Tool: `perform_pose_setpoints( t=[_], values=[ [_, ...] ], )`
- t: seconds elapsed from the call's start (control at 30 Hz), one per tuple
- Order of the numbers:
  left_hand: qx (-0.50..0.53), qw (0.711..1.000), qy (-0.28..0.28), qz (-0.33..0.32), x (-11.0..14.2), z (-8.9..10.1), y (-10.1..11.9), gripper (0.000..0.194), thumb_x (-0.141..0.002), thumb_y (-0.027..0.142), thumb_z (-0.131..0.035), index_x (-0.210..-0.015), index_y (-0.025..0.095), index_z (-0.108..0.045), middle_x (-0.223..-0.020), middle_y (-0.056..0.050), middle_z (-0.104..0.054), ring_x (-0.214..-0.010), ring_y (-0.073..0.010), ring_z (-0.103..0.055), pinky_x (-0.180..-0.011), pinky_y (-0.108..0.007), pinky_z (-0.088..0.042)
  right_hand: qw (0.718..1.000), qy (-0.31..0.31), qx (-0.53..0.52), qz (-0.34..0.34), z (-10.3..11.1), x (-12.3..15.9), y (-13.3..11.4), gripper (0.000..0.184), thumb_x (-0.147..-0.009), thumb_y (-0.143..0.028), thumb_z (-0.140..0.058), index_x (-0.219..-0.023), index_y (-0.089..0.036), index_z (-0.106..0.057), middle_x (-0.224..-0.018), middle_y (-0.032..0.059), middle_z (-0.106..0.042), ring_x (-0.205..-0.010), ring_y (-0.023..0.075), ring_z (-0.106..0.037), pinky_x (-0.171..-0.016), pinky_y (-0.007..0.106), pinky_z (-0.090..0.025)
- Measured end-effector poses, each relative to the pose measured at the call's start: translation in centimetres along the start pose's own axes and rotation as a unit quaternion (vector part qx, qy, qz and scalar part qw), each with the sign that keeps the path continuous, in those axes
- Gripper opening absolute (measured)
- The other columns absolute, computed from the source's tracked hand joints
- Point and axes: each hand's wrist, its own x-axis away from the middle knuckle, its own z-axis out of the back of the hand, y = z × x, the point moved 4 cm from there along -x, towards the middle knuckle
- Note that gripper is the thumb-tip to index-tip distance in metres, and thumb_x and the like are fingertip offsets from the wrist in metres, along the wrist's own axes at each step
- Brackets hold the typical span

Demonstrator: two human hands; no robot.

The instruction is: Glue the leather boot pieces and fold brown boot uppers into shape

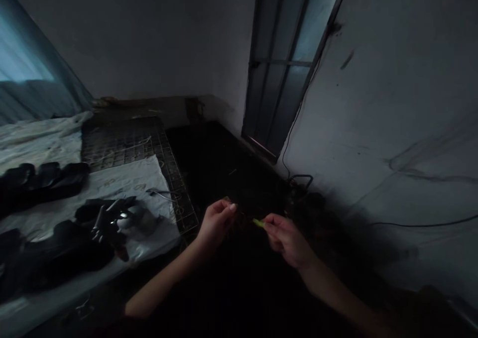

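Observation:
In front of my body, over the dark floor, my left hand is closed in a pinch. What its thumb and fingers hold is too small and dim to make out. A short way to the right, my right hand grips a slim yellow-green piece, whose tip points toward the left hand. The two hands are apart. Left of them, a pair of pliers lies on a white cloth, near a shiny metal tool and several dark moulded objects.
The cloth covers part of a wire-grid table on the left. A blue-grey curtain hangs behind it. Ahead stands a metal door. A black cable runs down the right wall to dim clutter on the floor.

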Motion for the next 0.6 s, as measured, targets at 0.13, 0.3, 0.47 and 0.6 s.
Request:
perform_pose_setpoints(
  t=[0.13, 0.3, 0.47, 0.6],
  values=[
    [0.026, 0.999, -0.025, -0.012, -0.1, -0.3, 0.1, 0.037, -0.046, 0.032, -0.081, -0.056, 0.013, -0.051, -0.049, 0.003, -0.047, -0.041, -0.0034, -0.038, -0.038, -0.014, -0.025, 0.986, -0.009, -0.158, -0.054, -0.7, -0.4, 2.7, 0.034, -0.064, -0.045, -0.066, -0.065, -0.022, -0.041, -0.04, -0.0143, -0.019, -0.035, 0.0036, -0.01, -0.032, 0.016, -0.011],
    [0.066, 0.998, -0.009, -0.021, -0.6, -0.1, 0.0, 0.038, -0.047, 0.035, -0.081, -0.057, 0.013, -0.053, -0.05, 0.003, -0.047, -0.044, -0.003, -0.039, -0.04, -0.013, -0.028, 0.994, -0.021, -0.108, 0.004, -1.1, 0.1, 2.1, 0.029, -0.068, -0.047, -0.063, -0.069, -0.02, -0.05, -0.039, -0.0134, -0.021, -0.034, 0.004, -0.013, -0.033, 0.017, -0.013],
    [0.088, 0.996, -0.002, 0.003, -1.0, 0.5, -0.2, 0.04, -0.047, 0.035, -0.082, -0.058, 0.012, -0.052, -0.047, 0.005, -0.041, -0.041, -0.0012, -0.034, -0.038, -0.011, -0.024, 0.964, 0.073, 0.168, 0.192, -0.6, 1.8, -1.9, 0.022, -0.08, -0.038, -0.053, -0.078, -0.018, -0.06, -0.053, -0.004, -0.049, -0.045, 0.0084, -0.043, -0.042, 0.02, -0.035],
    [0.108, 0.994, 0.005, 0.008, -1.2, 1.1, -0.4, 0.042, -0.049, 0.038, -0.081, -0.063, 0.011, -0.053, -0.05, 0.005, -0.042, -0.043, -0.0009, -0.035, -0.037, -0.01, -0.024, 0.912, 0.09, 0.303, 0.26, -1.0, 2.3, -2.9, 0.019, -0.084, -0.031, -0.047, -0.084, -0.018, -0.06, -0.063, 0.0015, -0.062, -0.053, 0.0126, -0.056, -0.046, 0.021, -0.044]
  ],
)
